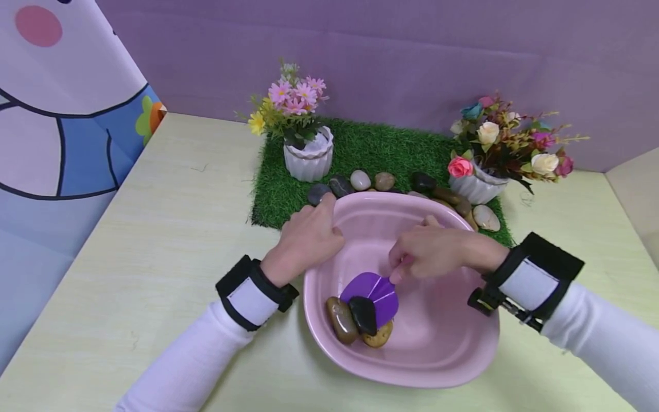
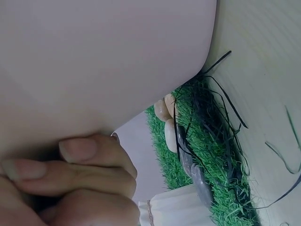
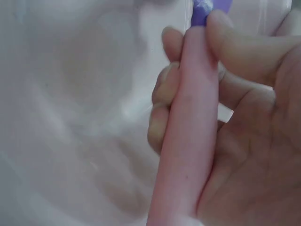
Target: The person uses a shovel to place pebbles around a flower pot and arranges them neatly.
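My left hand (image 1: 312, 236) grips the upper left rim of a pink basin (image 1: 443, 372). In the left wrist view its fingers (image 2: 94, 181) curl against the basin's outer wall (image 2: 108, 61). Over the inside of the basin, my right hand (image 1: 429, 252) holds a toy shovel by its pink handle (image 3: 190, 117), fingers and thumb wrapped around it. The shovel's purple blade (image 1: 387, 303) points toward the lower left of the basin. There a brown stone (image 1: 342, 320), a black stone (image 1: 363, 316) and a tan stone (image 1: 379, 335) sit together. The black stone overlaps the blade, and the tan one is partly hidden.
Behind the basin lies a green turf mat (image 1: 381, 143) with a row of pebbles (image 1: 360, 180). A white pot of pink and yellow flowers (image 1: 309, 157) stands on its left, another pot with roses (image 1: 479, 183) at its right. A purple backdrop (image 1: 360, 57) rises behind the table.
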Motion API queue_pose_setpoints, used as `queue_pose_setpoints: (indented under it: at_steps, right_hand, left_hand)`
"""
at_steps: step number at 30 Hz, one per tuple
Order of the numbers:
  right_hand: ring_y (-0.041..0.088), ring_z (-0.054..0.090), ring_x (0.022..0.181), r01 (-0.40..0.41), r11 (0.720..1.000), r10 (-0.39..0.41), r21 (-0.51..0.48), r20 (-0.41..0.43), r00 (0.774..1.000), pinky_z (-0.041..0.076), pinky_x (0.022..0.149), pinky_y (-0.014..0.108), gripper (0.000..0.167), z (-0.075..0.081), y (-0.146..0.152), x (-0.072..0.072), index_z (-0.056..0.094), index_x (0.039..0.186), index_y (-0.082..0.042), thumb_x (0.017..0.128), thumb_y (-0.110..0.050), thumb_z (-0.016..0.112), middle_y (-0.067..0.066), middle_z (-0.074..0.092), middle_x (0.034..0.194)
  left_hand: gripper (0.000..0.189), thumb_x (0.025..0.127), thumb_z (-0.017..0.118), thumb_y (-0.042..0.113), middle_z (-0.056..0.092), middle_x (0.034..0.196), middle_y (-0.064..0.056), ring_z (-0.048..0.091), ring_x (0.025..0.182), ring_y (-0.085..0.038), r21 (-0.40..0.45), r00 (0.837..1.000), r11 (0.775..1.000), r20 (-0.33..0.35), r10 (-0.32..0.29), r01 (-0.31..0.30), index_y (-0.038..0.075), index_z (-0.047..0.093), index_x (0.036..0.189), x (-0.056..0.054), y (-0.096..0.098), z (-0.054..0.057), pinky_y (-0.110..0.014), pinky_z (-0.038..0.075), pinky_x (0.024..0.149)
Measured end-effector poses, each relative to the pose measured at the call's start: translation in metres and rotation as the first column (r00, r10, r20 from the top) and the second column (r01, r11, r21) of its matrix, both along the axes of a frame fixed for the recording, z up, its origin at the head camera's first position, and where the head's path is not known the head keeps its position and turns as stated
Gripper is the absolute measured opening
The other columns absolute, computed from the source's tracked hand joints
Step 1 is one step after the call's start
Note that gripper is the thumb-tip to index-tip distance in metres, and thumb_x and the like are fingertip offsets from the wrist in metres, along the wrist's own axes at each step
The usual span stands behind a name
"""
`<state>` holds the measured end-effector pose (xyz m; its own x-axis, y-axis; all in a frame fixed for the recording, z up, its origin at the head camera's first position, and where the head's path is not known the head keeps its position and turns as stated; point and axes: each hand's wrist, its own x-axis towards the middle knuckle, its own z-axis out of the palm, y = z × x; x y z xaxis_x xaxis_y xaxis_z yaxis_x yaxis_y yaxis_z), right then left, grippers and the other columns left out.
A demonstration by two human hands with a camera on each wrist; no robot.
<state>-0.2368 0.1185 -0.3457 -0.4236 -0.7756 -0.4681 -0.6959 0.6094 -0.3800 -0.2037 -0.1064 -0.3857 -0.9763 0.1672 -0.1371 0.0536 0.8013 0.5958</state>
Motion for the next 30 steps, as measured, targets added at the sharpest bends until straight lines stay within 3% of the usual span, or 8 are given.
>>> queue_pose_setpoints:
  at_steps: [9, 16, 23, 30]
  right_hand:
    - [0.004, 0.045, 0.075, -0.009, 0.996, 0.015, -0.091, 0.069, 0.998, 0.026, 0.083, 0.046, 0.018, 0.003, 0.006, 0.001, 0.069, 0.079, -0.026, 0.096, -0.030, 0.070, -0.018, 0.049, 0.070]
    - [0.002, 0.047, 0.072, -0.010, 0.992, 0.015, -0.124, 0.040, 0.999, 0.031, 0.082, 0.039, 0.016, 0.013, 0.013, -0.001, 0.070, 0.082, -0.028, 0.097, -0.023, 0.069, -0.020, 0.049, 0.071]
    - [0.006, 0.046, 0.074, 0.037, 0.995, -0.037, -0.087, 0.000, 0.999, 0.024, 0.084, 0.042, 0.013, 0.031, 0.029, -0.009, 0.070, 0.086, -0.031, 0.098, -0.028, 0.069, -0.020, 0.050, 0.070]
    - [0.005, 0.044, 0.067, 0.058, 0.995, -0.062, -0.075, -0.042, 0.997, 0.033, 0.074, 0.032, 0.006, 0.048, 0.037, -0.022, 0.075, 0.092, -0.029, 0.097, -0.028, 0.072, -0.017, 0.050, 0.070]
  left_hand:
    - [0.034, 0.091, 0.057, 0.012, 0.062, 0.090, -0.019, 0.064, 0.072, -0.032, -0.005, 1.000, 1.000, -0.005, -0.001, 0.001, 0.004, 0.049, 0.123, 0.001, -0.001, 0.000, -0.041, 0.053, 0.055]
    - [0.034, 0.091, 0.057, 0.012, 0.062, 0.089, -0.019, 0.064, 0.072, -0.032, -0.005, 1.000, 1.000, 0.001, -0.003, 0.003, 0.004, 0.050, 0.123, 0.001, -0.001, 0.000, -0.041, 0.053, 0.056]
    - [0.037, 0.090, 0.057, 0.011, 0.062, 0.090, -0.019, 0.064, 0.070, -0.031, 0.000, 1.000, 1.000, 0.002, -0.003, 0.003, 0.003, 0.049, 0.126, 0.000, -0.001, 0.000, -0.040, 0.053, 0.053]
    - [0.039, 0.091, 0.059, 0.011, 0.063, 0.090, -0.020, 0.065, 0.069, -0.031, 0.008, 1.000, 1.000, 0.010, -0.001, 0.001, 0.001, 0.049, 0.127, 0.000, 0.000, 0.000, -0.039, 0.054, 0.052]
